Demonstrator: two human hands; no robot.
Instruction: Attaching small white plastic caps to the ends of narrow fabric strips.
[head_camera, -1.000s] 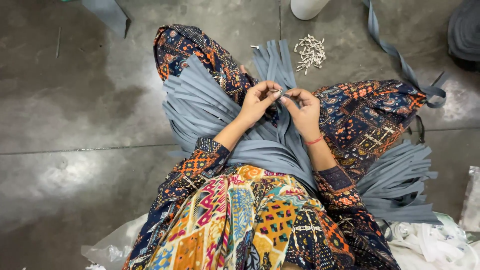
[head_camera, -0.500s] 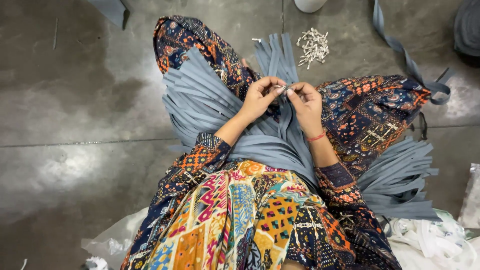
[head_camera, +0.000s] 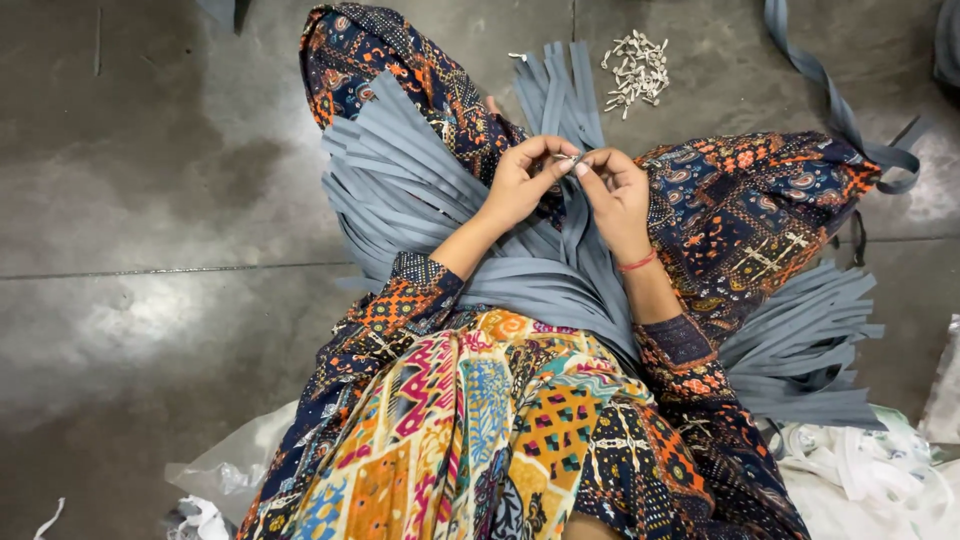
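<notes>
Both your hands meet over your lap, fingertips pinched together right at the top end of one grey strip (head_camera: 572, 215). Your left hand (head_camera: 520, 185) closes thumb and forefinger on a small pale metal piece (head_camera: 568, 158), and your right hand (head_camera: 615, 190) pinches the strip's tip just beside it, the two grips touching. Whether the piece already sits on the strip, you can't tell from here; it's too small. The strip runs long-ways straight down from your fingers toward your body, joining the fan of grey strips (head_camera: 400, 190) spread across your knees. The little pile of pale pieces (head_camera: 633, 70) lies on the floor (head_camera: 150, 200) beyond your hands, nearer your right one, well apart from the grip.
</notes>
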